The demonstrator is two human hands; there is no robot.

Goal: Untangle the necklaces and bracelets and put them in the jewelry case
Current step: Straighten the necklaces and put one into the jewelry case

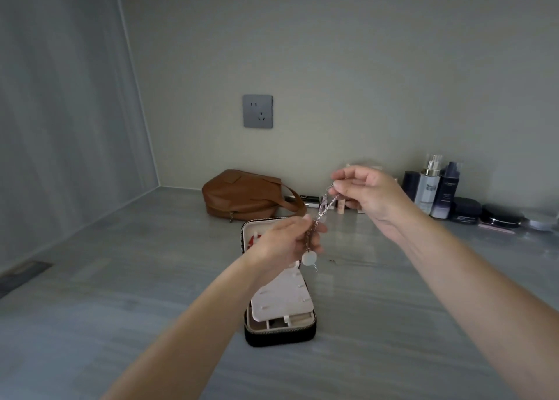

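A silver chain (pixel 324 206) stretches between my two hands above the table. My right hand (pixel 366 196) pinches its upper end, and my left hand (pixel 287 242) pinches it lower down. A round white pendant (pixel 309 259) dangles below my left hand. Under my left hand lies the open black jewelry case (pixel 279 330) with a pale lining. Its lid (pixel 246 233) lies flat on the far side, with something red inside, partly hidden by my hand.
A brown leather bag (pixel 242 195) lies behind the case against the wall. Several cosmetic bottles (pixel 429 184) and dark jars (pixel 502 215) line the wall at the right. A small bit of chain (pixel 332 261) lies on the grey table (pixel 151 278). A wall socket (pixel 257 111) is above.
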